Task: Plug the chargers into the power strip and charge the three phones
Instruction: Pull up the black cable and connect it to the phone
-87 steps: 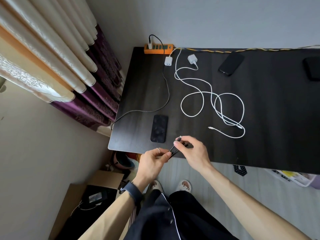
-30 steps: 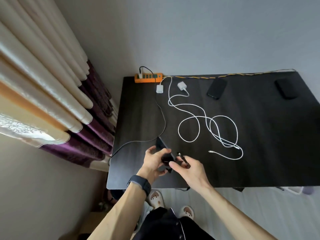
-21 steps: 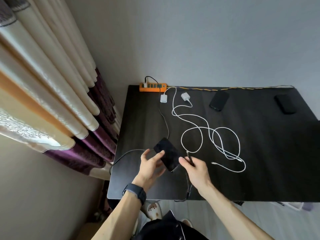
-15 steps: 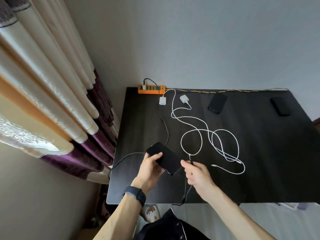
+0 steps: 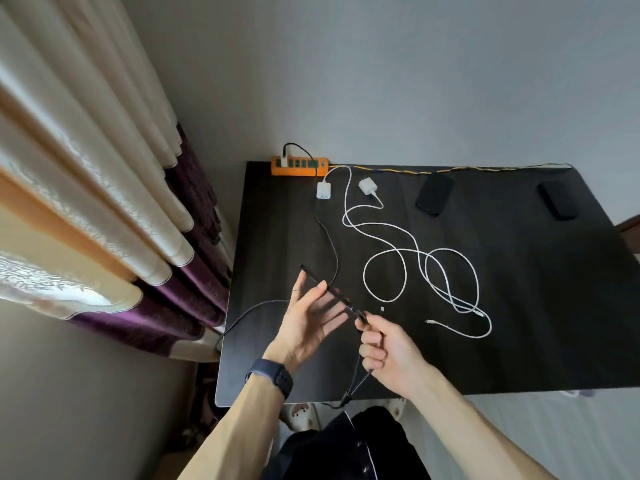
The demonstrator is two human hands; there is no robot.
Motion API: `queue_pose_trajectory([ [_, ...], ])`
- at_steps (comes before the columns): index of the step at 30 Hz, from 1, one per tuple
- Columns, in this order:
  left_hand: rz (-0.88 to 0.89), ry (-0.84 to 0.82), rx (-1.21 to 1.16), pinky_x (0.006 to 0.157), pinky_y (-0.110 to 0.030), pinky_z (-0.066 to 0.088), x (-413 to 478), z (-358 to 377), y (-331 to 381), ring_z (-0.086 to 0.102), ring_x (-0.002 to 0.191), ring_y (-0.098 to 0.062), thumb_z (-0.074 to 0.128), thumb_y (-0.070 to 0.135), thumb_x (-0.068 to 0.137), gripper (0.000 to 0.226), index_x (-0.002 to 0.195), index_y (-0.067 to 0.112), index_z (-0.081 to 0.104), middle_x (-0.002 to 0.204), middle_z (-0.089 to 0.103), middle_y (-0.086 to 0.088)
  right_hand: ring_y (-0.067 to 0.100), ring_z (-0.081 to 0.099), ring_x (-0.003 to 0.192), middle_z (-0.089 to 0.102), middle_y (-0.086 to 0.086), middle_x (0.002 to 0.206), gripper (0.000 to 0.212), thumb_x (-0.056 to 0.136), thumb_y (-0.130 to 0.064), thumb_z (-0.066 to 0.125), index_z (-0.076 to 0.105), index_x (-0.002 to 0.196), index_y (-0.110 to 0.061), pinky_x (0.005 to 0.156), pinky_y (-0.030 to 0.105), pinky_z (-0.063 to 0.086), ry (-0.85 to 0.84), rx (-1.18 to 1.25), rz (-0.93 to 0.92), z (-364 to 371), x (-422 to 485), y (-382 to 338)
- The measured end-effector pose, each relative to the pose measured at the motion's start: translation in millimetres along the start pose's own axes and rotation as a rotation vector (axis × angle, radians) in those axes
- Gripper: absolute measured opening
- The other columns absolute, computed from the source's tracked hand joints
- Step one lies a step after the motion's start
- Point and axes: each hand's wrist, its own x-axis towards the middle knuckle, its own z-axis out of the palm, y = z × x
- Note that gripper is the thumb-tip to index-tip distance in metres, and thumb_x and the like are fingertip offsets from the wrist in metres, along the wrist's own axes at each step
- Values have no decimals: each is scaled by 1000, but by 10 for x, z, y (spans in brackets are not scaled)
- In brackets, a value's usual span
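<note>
My left hand (image 5: 304,320) holds a black phone (image 5: 329,292) on edge above the dark table (image 5: 519,306), so I see only its thin side. My right hand (image 5: 384,348) pinches the black cable's plug (image 5: 363,318) right at the phone's lower end. That black cable (image 5: 334,251) runs back to a white charger in the orange power strip (image 5: 299,165). Two white chargers (image 5: 323,191) (image 5: 366,186) lie unplugged beside the strip, with tangled white cables (image 5: 433,271). Two more black phones (image 5: 434,194) (image 5: 557,203) lie at the back.
Curtains (image 5: 104,202) hang close along the table's left edge. A yellow cord (image 5: 450,169) runs along the back edge by the wall. The black cable droops over the front edge near my body.
My left hand has tilted the phone from flat to on edge. My right hand has brought the black plug up to the phone's lower end.
</note>
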Motion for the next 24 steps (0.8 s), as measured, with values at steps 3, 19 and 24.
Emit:
queue_pose_trajectory([
  [3, 10, 102, -27, 89, -50, 58, 71, 31, 34, 69, 104, -42, 79, 26, 79, 69, 135, 39, 41, 122, 64, -26, 5, 25, 40, 38, -7, 55, 48, 97, -53, 55, 73, 97, -9, 36, 19, 18, 94, -242, -84, 74, -31, -30],
  [19, -154, 217, -104, 69, -40, 60, 46, 271, 104, 73, 90, -36, 83, 36, 72, 54, 115, 14, 59, 121, 58, -24, 2, 55, 55, 75, -13, 80, 8, 101, -25, 56, 58, 106, -32, 55, 12, 42, 166, -876, -785, -181, -312, -162],
  [24, -158, 231, -57, 71, -40, 60, 48, 297, 58, 74, 83, -32, 81, 38, 73, 53, 114, 14, 58, 119, 60, -22, 18, 60, 60, 75, -20, 79, 4, 100, -28, 59, 56, 97, -29, 54, 24, 44, 224, -943, -913, -122, -380, -71],
])
